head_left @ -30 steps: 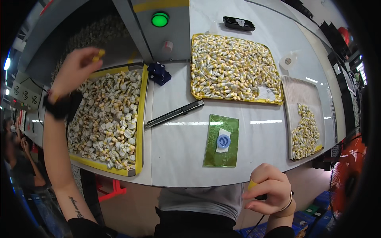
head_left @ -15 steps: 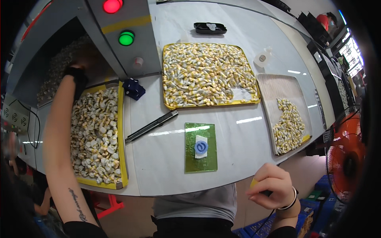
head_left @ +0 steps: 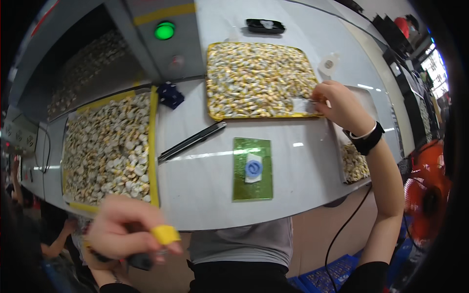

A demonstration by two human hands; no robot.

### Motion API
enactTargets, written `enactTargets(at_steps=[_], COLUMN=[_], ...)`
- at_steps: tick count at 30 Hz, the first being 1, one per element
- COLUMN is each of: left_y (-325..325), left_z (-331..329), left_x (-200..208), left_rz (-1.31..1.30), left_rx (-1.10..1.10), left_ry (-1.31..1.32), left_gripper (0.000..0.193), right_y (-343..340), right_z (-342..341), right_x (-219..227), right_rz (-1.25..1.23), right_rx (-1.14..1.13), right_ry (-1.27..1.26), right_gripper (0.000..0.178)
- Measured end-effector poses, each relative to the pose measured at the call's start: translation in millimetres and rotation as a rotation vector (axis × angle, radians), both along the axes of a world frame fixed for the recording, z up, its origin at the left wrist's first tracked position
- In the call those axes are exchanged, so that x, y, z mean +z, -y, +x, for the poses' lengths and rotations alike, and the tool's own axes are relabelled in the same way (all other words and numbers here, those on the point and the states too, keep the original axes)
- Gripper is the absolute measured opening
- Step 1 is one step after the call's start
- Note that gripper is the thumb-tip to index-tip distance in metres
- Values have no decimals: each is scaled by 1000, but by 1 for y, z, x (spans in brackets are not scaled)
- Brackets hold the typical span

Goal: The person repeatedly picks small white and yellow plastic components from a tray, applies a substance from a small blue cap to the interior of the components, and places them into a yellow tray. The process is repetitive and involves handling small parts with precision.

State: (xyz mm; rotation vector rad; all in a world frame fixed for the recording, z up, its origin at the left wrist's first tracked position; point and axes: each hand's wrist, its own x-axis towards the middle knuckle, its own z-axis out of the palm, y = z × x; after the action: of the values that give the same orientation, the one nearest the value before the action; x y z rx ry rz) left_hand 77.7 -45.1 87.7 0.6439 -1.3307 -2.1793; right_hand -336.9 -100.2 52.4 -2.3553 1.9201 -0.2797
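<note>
My left hand is over the table's front edge, beside the near end of the left tray. It is closed and blurred, with yellow tape round one finger; a dark object shows beneath it, too unclear to name. My right hand reaches to the near right corner of the middle yellow-edged tray, fingertips pinched at a bare white patch. What they pinch is too small to make out. Small white-and-yellow pieces fill this tray; rounder ones fill the left tray.
A green mat with a blue round piece lies in front of me. Beside it are a black bar-shaped tool and a dark blue cloth-like item. A grey machine stands left; a pale tray and red fan are right.
My left hand has come out of the machine's opening and back to the table's front edge. My right hand has gone up from the front edge to the middle tray's corner. The view has shifted.
</note>
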Motion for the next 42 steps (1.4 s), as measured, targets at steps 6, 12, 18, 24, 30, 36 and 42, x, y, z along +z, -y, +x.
enactTargets(at_steps=[6,12,18,24,30,36,42], left_y=[-21,-50,-96,-158,-122,-33,110], left_z=[8,56,199,415,420,264,182], left_x=[-26,-43,-94,-174,-150,-28,10], left_rz=[358,287,359,165,-328,-667,-1018], left_rx=[169,-285,292,1488,1791,1657,739], left_ry=[111,100,673,923,1052,527,1312], left_gripper=[20,18,13,20,24,25,30], right_y=[9,7,1,-2,-36,-93,-111], right_z=[11,13,0,5,17,25,68], right_x=[-14,-25,-24,-13,-11,1,14], right_rz=[-46,-141,-201,-291,-258,-332,-207], right_rx=[20,-10,37,101,-31,-137,99], right_ry=[-57,-90,-18,53,270,429,506], right_gripper=[8,11,5,4,14,19,6])
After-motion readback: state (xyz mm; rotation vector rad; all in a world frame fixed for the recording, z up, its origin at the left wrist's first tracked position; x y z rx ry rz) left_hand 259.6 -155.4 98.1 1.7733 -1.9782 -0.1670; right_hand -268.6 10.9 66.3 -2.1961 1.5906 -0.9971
